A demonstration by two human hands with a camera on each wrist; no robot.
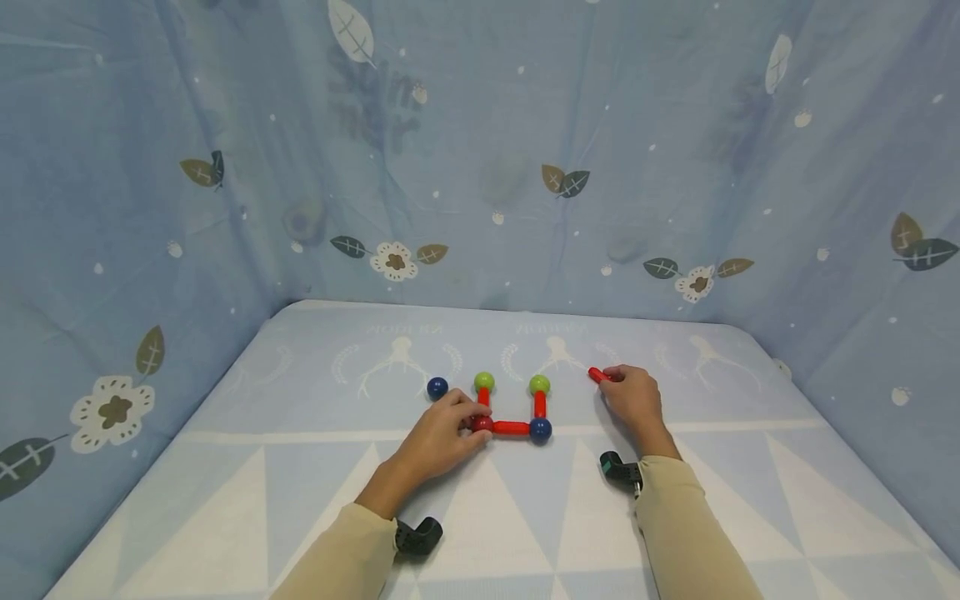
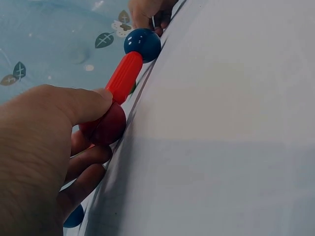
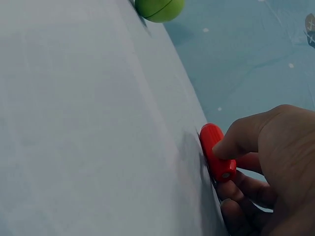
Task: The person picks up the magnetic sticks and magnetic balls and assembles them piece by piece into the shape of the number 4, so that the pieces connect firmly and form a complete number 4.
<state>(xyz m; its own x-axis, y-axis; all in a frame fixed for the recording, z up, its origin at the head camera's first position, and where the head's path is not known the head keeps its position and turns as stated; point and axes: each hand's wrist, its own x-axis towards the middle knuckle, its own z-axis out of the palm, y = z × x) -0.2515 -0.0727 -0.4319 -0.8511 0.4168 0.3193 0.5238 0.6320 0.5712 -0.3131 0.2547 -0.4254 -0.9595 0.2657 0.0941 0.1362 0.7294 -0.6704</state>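
My left hand [image 1: 442, 435] grips a dark red ball [image 2: 109, 125] at the near left corner of a U-shaped build on the table. From that ball a red rod [image 1: 512, 428] runs right to a blue ball [image 1: 540, 430]. Two more red rods lead away from me, each ending in a green ball, one on the left [image 1: 484, 381] and one on the right [image 1: 539, 384]. Off to the right, my right hand [image 1: 634, 403] pinches a loose red rod [image 3: 216, 153] between thumb and fingers, low at the tabletop.
A loose blue ball [image 1: 437, 387] lies just beyond my left hand. The table [image 1: 300, 483] wears a patterned cloth with triangles. Blue printed curtains [image 1: 480, 150] stand behind it and at both sides. Each wrist carries a small black camera.
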